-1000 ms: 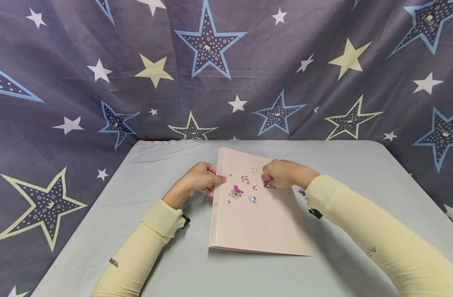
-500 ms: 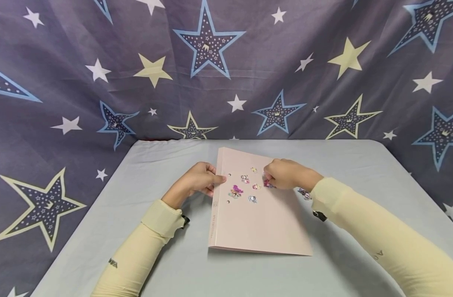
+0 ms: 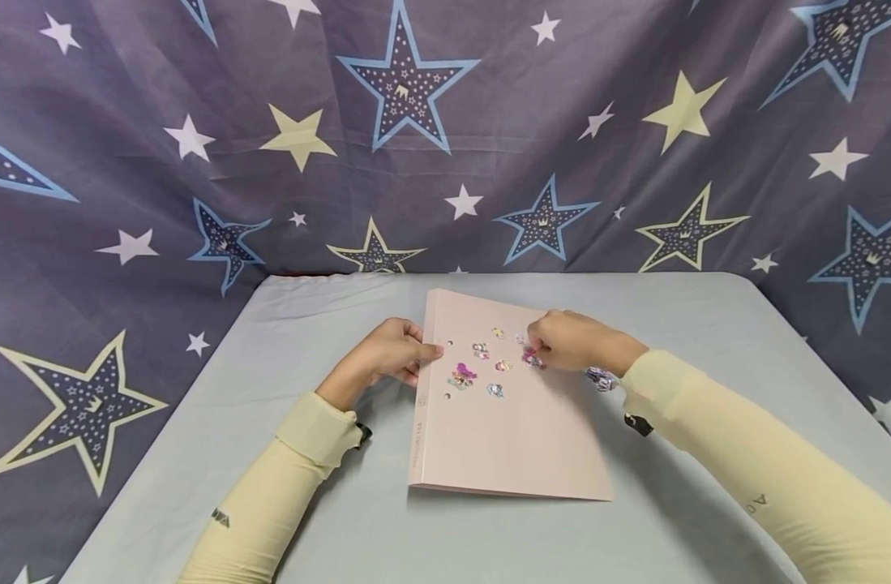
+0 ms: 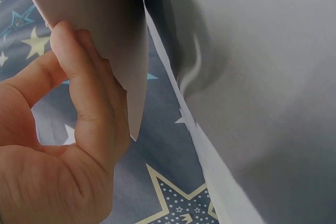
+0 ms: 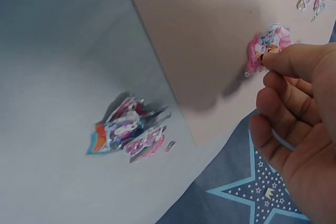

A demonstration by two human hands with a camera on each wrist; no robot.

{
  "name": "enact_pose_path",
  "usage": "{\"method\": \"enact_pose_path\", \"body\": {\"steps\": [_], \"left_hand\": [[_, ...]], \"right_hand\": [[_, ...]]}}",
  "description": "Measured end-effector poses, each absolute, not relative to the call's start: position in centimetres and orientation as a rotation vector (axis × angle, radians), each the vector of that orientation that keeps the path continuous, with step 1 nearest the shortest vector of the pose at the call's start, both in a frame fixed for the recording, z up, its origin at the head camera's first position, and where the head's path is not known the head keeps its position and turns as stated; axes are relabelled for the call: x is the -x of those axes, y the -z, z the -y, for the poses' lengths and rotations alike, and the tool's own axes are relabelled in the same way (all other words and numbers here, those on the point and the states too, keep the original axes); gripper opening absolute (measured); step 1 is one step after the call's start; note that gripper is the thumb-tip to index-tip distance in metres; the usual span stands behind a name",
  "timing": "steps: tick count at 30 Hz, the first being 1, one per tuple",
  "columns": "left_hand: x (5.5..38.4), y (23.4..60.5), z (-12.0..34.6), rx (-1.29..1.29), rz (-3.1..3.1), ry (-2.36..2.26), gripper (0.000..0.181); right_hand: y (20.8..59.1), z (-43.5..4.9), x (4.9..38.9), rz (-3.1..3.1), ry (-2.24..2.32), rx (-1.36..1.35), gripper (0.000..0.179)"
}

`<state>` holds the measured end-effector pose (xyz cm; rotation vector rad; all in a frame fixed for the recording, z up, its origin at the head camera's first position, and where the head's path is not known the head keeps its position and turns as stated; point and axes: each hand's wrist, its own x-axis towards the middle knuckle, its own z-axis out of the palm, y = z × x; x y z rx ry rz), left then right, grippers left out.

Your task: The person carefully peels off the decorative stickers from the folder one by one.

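A pale pink folder [image 3: 518,438] lies at an angle over the table, with several small shiny cartoon stickers [image 3: 463,375] on its cover. My left hand [image 3: 388,353] grips the spine edge, thumb on top and fingers beneath. In the left wrist view, the fingers [image 4: 79,82] curl against the folder's underside [image 4: 94,9]. My right hand [image 3: 580,341] is over the upper right of the cover, pinching a pink and purple sticker [image 5: 270,43] between thumb and fingertips. Part of that sticker is hidden by the thumb in the right wrist view.
A small pile of loose stickers [image 5: 123,132] lies on the grey-white tablecloth [image 3: 328,519], just right of the folder and partly behind the right sleeve [image 3: 708,422]. A dark star-patterned curtain [image 3: 445,186] hangs behind the table and down its sides.
My right hand has shifted slightly to the right, and more of the pink and purple sticker shows beside its fingers. The left hand stays at the folder's edge.
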<state>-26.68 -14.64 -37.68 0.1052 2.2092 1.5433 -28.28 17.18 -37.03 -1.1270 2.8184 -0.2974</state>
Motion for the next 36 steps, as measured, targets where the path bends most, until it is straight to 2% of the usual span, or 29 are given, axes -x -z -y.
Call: {"method": "enact_pose_path", "body": {"steps": [14,23,31,36], "left_hand": [[26.8,37.9,14.6,-0.102,-2.222,-1.532,0.031],[26.8,37.8,14.5,-0.095,-2.225,-1.529,0.031],[26.8,38.0,14.6,-0.082,-2.224,-1.528,0.031],[27.0,38.0,14.5,-0.081,-2.216,-1.532,0.031]], "right_hand": [[35.5,-20.2,28.2,-2.799,0.280,1.107,0.017],[34.5,-22.6,28.3,-2.743,0.190,0.965,0.022],[34.7,-24.0,28.5,-2.692,0.140,0.841,0.038],[35.3,-24.5,28.6,-2.694,0.149,0.817,0.036]]}}
